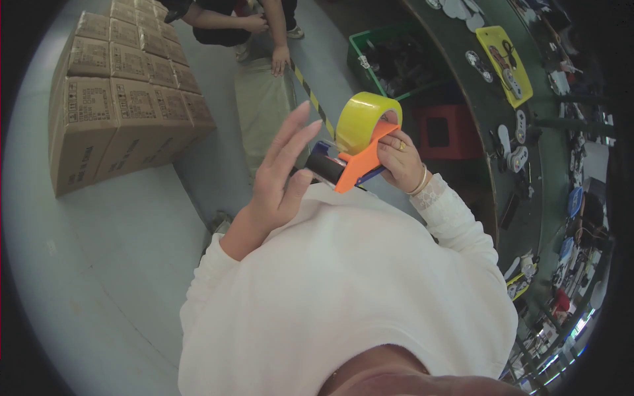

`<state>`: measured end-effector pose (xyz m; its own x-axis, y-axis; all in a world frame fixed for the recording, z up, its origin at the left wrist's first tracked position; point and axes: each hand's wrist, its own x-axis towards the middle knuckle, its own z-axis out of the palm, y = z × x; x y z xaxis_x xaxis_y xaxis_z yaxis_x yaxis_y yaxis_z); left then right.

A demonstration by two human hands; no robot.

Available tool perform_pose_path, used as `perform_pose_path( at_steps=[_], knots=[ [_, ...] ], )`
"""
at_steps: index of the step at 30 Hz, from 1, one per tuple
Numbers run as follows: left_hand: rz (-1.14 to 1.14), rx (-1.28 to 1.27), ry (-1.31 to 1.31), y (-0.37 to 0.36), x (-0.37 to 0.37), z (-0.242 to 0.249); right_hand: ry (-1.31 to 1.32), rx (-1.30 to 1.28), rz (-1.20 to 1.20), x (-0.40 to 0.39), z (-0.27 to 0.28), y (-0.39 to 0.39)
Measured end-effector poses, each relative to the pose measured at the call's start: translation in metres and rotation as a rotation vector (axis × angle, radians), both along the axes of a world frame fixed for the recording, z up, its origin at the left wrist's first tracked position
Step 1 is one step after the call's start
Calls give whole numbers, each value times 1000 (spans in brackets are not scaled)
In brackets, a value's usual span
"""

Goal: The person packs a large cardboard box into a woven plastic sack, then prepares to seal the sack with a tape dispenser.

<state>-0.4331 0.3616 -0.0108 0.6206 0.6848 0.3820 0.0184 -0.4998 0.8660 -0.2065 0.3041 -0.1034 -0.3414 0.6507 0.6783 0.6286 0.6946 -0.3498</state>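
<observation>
My right hand (pixel 399 157) grips an orange tape dispenser (pixel 363 157) from its right side, fingers wrapped round the frame. On it sits a thick roll of yellow packing tape (pixel 353 124); the dispenser's dark roller end points toward my left hand. My left hand (pixel 272 188) is raised beside that end, fingers stretched and apart, holding nothing. Both hands are in front of my white top (pixel 350 264).
Stacked brown cartons (pixel 92 112) stand at the left. Ahead, another person's hand (pixel 280 59) rests on a long greyish-green bundle (pixel 261 112). A green crate (pixel 358 49), a red container (pixel 452 135) and a workbench with a yellow tray (pixel 492 43) occupy the right.
</observation>
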Motion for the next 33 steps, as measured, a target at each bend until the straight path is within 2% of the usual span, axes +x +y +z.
perform_pose_path(
  at_steps=[5,7,14,20,33],
  knots=[
    [116,98,-86,-12,14,10,34,142,-29,17,11,-24],
    [127,232,-95,-18,21,8,20,187,-62,25,13,-32],
    [51,574,-38,-40,39,-9,-84,263,-139,58,20,-57],
    [25,617,-1,-58,64,-16,-201,248,-128,86,29,-78],
    [0,719,84,-90,97,-37,-256,209,-192,116,27,-110]
  ],
)
